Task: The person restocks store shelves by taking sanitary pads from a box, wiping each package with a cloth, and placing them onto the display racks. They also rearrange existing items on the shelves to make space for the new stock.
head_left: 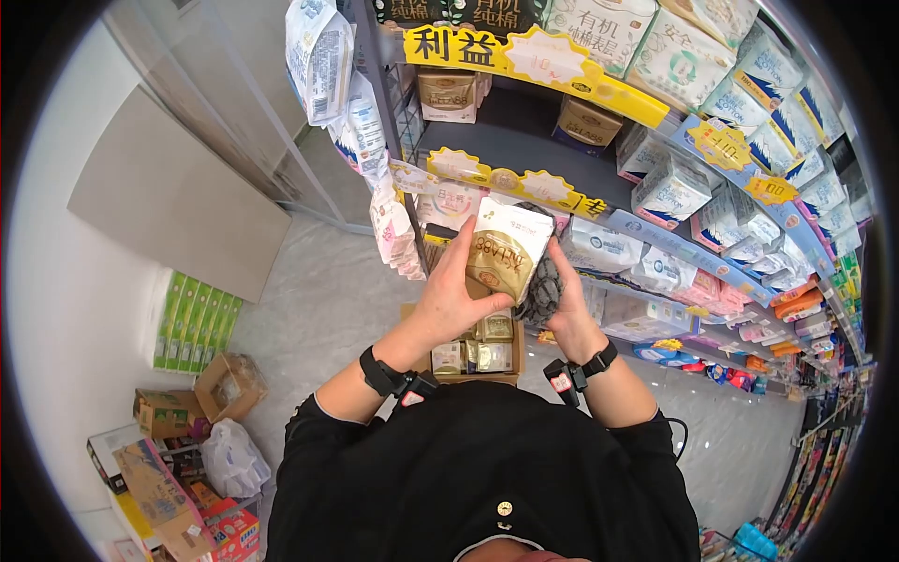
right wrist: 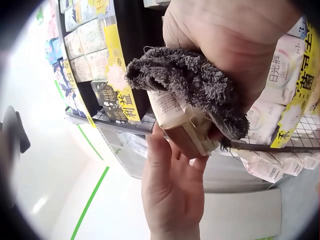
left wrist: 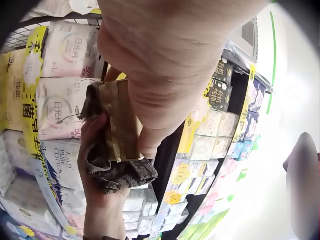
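In the head view, a gold-and-white sanitary pad pack (head_left: 507, 251) is held up in front of the shelves. My left hand (head_left: 448, 298) grips it from the left, with the thumb across its lower front. A dark grey towelling cloth (head_left: 539, 298) is in my right hand (head_left: 568, 292), against the pack's right side. The right wrist view shows the cloth (right wrist: 187, 82) bunched under the right palm and lying over the pack (right wrist: 185, 131), while the left fingers (right wrist: 161, 160) support the pack from the other side.
Below the hands stands an open carton (head_left: 473, 378) with several gold packs (head_left: 494, 356). Similar gold packs (head_left: 448, 94) stand on the dark shelf (head_left: 524, 140) ahead. Hanging bags (head_left: 370, 140) line the shelf's left end. Cardboard boxes (head_left: 169, 412) and a white plastic bag (head_left: 234, 459) lie at left.
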A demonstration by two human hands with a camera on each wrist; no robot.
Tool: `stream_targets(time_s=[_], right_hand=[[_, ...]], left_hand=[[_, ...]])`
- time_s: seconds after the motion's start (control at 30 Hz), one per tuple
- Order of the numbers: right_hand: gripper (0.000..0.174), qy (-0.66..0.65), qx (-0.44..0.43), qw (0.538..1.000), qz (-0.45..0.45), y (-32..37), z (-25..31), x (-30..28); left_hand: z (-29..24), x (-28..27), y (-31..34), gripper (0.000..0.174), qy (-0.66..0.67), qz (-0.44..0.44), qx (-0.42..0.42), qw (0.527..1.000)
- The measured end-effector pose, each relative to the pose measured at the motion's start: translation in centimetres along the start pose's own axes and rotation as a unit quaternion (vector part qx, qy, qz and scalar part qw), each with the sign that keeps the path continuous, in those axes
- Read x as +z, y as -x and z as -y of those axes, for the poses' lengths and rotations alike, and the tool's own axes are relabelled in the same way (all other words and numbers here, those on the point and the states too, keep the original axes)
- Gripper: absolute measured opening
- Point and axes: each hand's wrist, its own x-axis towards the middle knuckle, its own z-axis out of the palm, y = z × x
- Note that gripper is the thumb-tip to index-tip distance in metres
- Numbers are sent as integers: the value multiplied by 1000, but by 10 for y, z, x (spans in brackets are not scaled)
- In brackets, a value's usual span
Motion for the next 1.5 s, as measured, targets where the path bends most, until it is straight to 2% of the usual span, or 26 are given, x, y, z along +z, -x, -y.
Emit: stream_targets(time_s=[0.27,0.33,0.43,0.5,0.53,0.6,0.67,0.73,0.77,0.83,0.87,0.93,0.97,1.0,1.03,1.07,1.1,1.13,1.17,1.2,1.3,1.33,1.37,1.4,1.47,1.5], right_hand=[[50,-6,3,1000,15,6,-1,6],[48,138,-56,989,-5,9,-9,6],[48,127,-55,990,-1,16,-6,3],[51,100,-47,994,-2,19,1,-2],[54,77,-52,995,-24,19,4,-6],[57,32,-16,999,33,23,14,-15],[60,99,-12,995,22,26,15,-18],[64,250,-26,967,35,28,13,-9],[62,212,-24,977,15,31,13,1],[58,198,-70,978,-16,29,7,5],[55,184,-115,975,-47,28,4,8],[56,171,-146,971,-76,27,0,20],[58,213,-234,945,-77,26,-2,22],[60,255,-318,910,-78,26,-3,22],[69,329,-342,877,-73,26,-3,17],[69,330,-340,878,-72,26,-8,15],[73,404,-395,824,-38,25,-14,13],[76,471,-447,761,-3,24,-19,10],[85,574,-480,663,12,23,-17,1],[86,628,-486,608,19,26,-15,3],[85,634,-511,578,57,31,-12,8],[82,615,-494,613,45,33,-11,3],[80,594,-476,647,33,36,-9,-2],[80,593,-476,649,31,40,-6,-8],[76,587,-433,684,-22,50,0,-23],[73,608,-454,649,-50,56,3,-28]], left_hand=[[-5,0,3,104,-22,8,-4,1000],[1,2,2,101,-46,-5,0,999],[0,-8,-1,95,-3,9,-50,999],[-8,-26,-3,84,-71,61,27,995],[-10,-31,-5,84,-72,61,27,995],[-13,-38,-6,74,-155,139,179,961],[-16,-33,-2,68,-169,165,179,955],[-14,-30,-2,71,-214,193,187,939],[-11,-29,-3,71,-214,194,189,939],[-5,-26,-3,78,-294,95,153,939],[-2,-24,-1,78,-294,96,152,939],[-7,-21,-3,85,-195,-63,-19,979],[-13,-24,-4,83,-84,-3,-126,988],[-8,-21,-5,83,-84,-1,-126,989],[2,-15,-4,77,134,37,-214,967],[6,-11,-4,72,343,70,-290,891],[3,-9,-7,72,343,66,-290,891],[-3,-7,-11,72,419,62,-292,858],[-7,-6,-14,73,492,59,-291,818],[-6,-5,-16,73,492,58,-291,819],[-1,-2,-24,76,405,29,-300,863],[6,-3,-28,76,403,31,-300,864],[15,-6,-33,80,337,-16,-197,921],[21,-10,-40,84,265,-62,-90,958],[1,-34,-65,90,122,-144,-54,981],[-8,-42,-80,91,75,-169,-53,981]])
